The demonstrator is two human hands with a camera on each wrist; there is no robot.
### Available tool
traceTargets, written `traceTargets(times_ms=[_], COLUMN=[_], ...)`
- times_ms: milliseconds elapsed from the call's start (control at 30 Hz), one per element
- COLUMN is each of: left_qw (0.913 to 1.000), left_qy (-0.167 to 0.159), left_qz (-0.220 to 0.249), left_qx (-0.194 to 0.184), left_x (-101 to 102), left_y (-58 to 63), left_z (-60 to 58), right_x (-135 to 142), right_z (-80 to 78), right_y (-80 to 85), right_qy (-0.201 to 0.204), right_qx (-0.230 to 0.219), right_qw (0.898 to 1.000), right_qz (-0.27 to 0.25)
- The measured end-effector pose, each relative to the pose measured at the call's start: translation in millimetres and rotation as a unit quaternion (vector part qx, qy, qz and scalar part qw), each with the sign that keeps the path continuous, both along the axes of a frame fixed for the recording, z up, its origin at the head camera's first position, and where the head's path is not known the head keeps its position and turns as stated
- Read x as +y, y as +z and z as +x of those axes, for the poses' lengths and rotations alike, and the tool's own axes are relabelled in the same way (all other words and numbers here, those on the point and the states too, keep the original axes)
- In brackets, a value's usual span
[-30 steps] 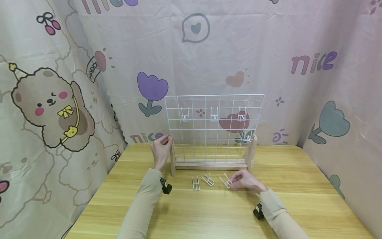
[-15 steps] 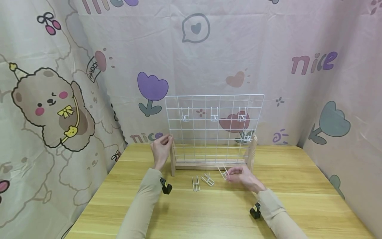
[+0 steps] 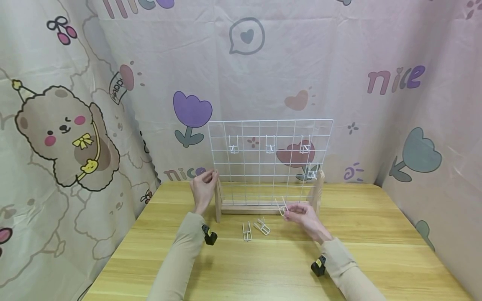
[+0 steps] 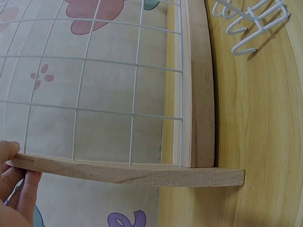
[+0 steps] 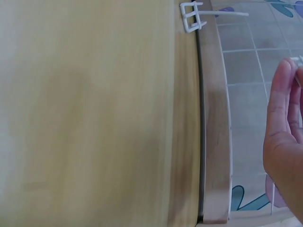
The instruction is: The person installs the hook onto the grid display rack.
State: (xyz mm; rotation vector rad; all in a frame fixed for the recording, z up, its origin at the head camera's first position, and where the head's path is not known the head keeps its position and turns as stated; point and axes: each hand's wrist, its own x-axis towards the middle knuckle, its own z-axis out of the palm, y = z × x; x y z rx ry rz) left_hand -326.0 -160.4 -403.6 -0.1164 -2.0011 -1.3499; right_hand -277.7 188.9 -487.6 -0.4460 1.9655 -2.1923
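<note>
A white wire grid panel (image 3: 260, 167) stands upright in a wooden base (image 3: 263, 207). My left hand (image 3: 203, 188) grips the top of the base's left wooden post (image 4: 137, 174), thumb and fingers on either side of it. My right hand (image 3: 306, 217) pinches a white wire hook (image 3: 282, 209) in front of the panel's lower right part, prongs pointing up. In the right wrist view only a bit of this hook shows at the right edge, by the fingertips. Two more hooks lie on the table, one straight (image 3: 247, 232) and one slanted (image 3: 262, 227).
Several white hooks hang on the panel: a left one (image 3: 234, 145), a middle one (image 3: 270, 144) and a right one (image 3: 305, 145) in a row, and a lower one (image 3: 312, 171) near the right post. A wooden table (image 3: 241, 271) lies beneath, with a patterned curtain (image 3: 263, 75) behind.
My right hand has lifted the hook off the table, moving it up and slightly left toward the panel. My left hand stays on the post.
</note>
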Motion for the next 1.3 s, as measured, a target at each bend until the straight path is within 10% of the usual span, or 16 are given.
traceTargets(times_ms=[367,1300], left_qw=[1.0000,1.0000], left_qy=[0.003,0.002], left_qz=[-0.006,0.001], left_qx=[0.001,-0.001], left_x=[-0.5,-0.4], left_y=[-0.2,-0.2], left_z=[-0.2,0.1], right_x=[-12.8,-41.8], right_z=[0.5,-12.6], right_y=[18.5,59.0], right_qy=[-0.073,-0.115], right_qx=[-0.033,0.023], right_qw=[0.994,0.970], right_qz=[-0.076,-0.213])
